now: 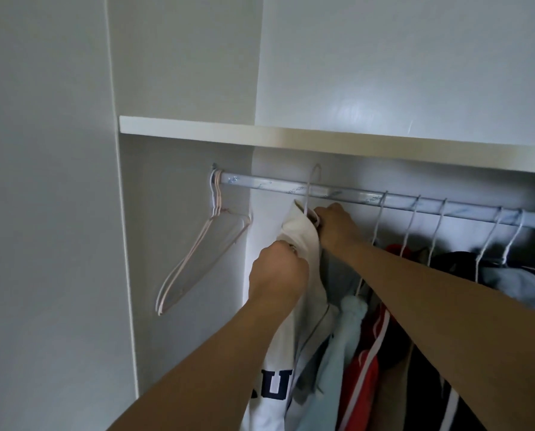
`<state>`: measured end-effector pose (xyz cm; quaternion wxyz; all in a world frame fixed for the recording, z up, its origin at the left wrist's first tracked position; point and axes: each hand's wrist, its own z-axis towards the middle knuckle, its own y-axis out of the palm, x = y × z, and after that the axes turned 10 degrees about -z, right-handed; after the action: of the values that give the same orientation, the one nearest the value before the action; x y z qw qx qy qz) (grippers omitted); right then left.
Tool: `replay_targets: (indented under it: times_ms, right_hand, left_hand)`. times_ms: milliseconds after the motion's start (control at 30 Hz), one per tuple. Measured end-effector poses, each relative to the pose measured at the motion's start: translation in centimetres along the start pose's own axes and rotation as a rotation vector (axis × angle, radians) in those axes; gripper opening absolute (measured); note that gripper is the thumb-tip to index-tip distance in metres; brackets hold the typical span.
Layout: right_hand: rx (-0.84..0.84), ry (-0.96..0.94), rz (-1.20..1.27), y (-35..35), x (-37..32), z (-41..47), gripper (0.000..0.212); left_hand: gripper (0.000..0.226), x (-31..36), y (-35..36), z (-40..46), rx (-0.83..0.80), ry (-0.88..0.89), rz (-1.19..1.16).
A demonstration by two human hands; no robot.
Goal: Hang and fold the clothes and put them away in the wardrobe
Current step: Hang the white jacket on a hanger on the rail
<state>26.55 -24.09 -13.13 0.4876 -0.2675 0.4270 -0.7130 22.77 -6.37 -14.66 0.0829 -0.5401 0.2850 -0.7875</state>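
Observation:
A white garment (302, 234) with dark blue letters low on its front hangs from a thin hanger whose hook (311, 185) sits over the metal wardrobe rail (347, 194). My left hand (277, 275) grips the garment's left shoulder fabric. At the collar, beside the hanger's neck, my right hand (337, 227) pinches the cloth. The hanger's shoulders are hidden inside the garment.
Several empty pink hangers (197, 253) hang at the rail's left end by the wardrobe side wall. To the right hang a light blue garment (344, 346), a red one (366, 368) and dark ones on white hangers. A white shelf (260, 135) runs just above the rail.

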Motion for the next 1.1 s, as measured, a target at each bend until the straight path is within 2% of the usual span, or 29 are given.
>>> replay_targets:
  times_ms: [133, 300, 500, 633, 867, 933, 1000, 1100]
  right_hand:
    - [-0.033, 0.037, -0.059, 0.1, 1.8, 0.8, 0.020]
    - [-0.066, 0.100, -0.012, 0.5, 3.2, 1.2, 0.017]
    - [-0.107, 0.251, 0.299, 0.2, 4.0, 2.0, 0.018]
    - [-0.203, 0.382, 0.558, 1.5, 4.7, 3.6, 0.020]
    - [-0.297, 0.513, 0.502, 3.0, 6.0, 4.9, 0.019]
    - [-0.310, 0.516, 0.543, 2.8, 6.1, 4.7, 0.025]
    - [-0.336, 0.490, 0.621, 3.1, 6.2, 4.2, 0.018]
    - [-0.361, 0.503, 0.636, 4.0, 6.1, 4.4, 0.021]
  left_hand:
    - [0.020, 0.8, 1.7, 1.4, -0.001, -0.011, -0.016]
    - [0.021, 1.5, 3.8, 2.7, -0.019, -0.028, -0.058]
    - [0.022, 2.5, 5.2, 3.6, -0.038, -0.033, -0.093]
    - [0.021, 3.0, 5.9, 4.2, -0.043, -0.032, -0.081]
    - [0.024, 3.2, 7.3, 4.9, -0.089, -0.031, -0.047]
    - [0.025, 3.0, 7.9, 5.3, -0.092, -0.047, -0.036]
    - [0.026, 2.6, 8.5, 5.5, -0.099, -0.081, -0.004]
    - [0.027, 1.9, 9.3, 5.8, -0.115, -0.109, -0.003]
